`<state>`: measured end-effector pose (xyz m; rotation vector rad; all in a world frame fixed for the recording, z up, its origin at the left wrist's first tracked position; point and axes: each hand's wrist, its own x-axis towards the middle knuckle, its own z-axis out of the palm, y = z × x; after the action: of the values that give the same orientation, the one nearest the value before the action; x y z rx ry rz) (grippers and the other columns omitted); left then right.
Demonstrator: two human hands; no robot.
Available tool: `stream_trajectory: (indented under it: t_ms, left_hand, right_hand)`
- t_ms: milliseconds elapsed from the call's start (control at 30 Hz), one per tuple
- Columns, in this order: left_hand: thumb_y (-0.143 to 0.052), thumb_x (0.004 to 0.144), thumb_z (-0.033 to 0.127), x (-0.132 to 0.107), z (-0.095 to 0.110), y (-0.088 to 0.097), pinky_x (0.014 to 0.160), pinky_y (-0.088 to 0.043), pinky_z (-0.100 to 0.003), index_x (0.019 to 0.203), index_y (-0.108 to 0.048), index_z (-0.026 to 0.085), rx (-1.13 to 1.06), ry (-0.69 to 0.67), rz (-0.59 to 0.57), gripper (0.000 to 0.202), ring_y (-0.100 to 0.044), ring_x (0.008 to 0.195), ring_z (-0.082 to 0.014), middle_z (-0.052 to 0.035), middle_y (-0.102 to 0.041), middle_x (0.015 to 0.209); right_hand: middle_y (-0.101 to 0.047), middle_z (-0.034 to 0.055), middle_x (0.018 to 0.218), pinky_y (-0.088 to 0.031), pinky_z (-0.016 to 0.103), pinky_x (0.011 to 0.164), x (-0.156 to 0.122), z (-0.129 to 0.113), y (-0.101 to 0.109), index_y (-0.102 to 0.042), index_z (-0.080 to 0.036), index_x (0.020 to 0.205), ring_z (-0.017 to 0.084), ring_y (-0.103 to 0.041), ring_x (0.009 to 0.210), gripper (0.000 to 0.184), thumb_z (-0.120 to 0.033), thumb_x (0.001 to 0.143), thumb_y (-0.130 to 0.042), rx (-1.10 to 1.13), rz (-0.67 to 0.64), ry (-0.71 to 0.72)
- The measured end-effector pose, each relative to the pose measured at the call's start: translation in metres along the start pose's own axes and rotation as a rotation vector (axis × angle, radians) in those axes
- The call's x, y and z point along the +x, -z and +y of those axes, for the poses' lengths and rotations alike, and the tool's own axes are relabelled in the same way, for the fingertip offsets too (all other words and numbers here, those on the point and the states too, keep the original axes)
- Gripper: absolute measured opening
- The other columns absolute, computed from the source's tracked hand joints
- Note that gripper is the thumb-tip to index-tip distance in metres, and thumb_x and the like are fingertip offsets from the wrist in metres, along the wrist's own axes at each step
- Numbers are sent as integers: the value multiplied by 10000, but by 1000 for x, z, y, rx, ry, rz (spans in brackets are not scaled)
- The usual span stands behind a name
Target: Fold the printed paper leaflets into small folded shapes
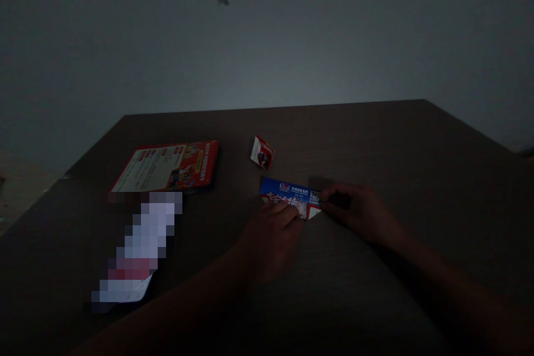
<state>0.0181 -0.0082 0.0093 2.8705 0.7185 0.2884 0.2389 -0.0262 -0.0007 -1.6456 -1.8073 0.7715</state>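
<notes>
A folded blue, red and white printed paper [289, 193] lies flat on the dark wooden table [375, 139], just in front of me. My left hand [269, 236] rests on its near left part, fingers curled down and pressing on it. My right hand [354, 208] pinches the paper's right end, where a small white corner sticks out. A small folded piece of red and white paper [262, 152] stands a little beyond, apart from both hands.
A red and white leaflet stack [169, 167] lies at the left of the table. Nearer to me on the left is a blurred-out sheet [137, 253]. A pale wall stands behind the table's far edge. The light is dim.
</notes>
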Motion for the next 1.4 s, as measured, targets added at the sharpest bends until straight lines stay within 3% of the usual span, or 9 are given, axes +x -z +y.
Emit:
stream_trajectory:
  t_ms: [233, 567, 833, 1400]
  left_hand:
    - [-435, 859, 139, 1, 0, 1, 797, -445, -368, 955, -612, 133, -20, 9, -17, 201, -519, 904, -219, -80, -601, 936]
    - [-443, 859, 167, 1, -2, 3, 818, -444, -375, 953, -613, 143, -19, -2, -41, 195, -522, 927, -225, -85, -606, 967]
    - [-446, 850, 164, 2, -1, 2, 809, -449, -379, 940, -618, 137, -19, 5, -5, 196, -532, 919, -226, -82, -615, 953]
    - [-448, 846, 159, 2, -1, 1, 803, -450, -381, 954, -616, 145, -25, -8, 10, 200, -529, 916, -224, -82, -610, 956]
  right_hand:
    - [-691, 20, 775, -493, 276, 627, -1, -3, 1, -635, -190, 834, 169, -638, 686, 92, -246, 773, -595, 36, 23, -27]
    - [-695, 48, 936, -522, 347, 729, -2, 1, 3, -625, -205, 991, 215, -660, 822, 221, -287, 788, -594, 30, 199, -12]
    - [-681, 34, 1042, -527, 400, 836, -1, 0, -1, -573, -261, 1126, 229, -657, 933, 419, -242, 720, -675, 31, 134, 143]
    - [-682, 53, 1050, -513, 388, 853, 2, 3, -12, -605, -232, 1101, 222, -649, 952, 361, -205, 747, -670, -8, 105, 199]
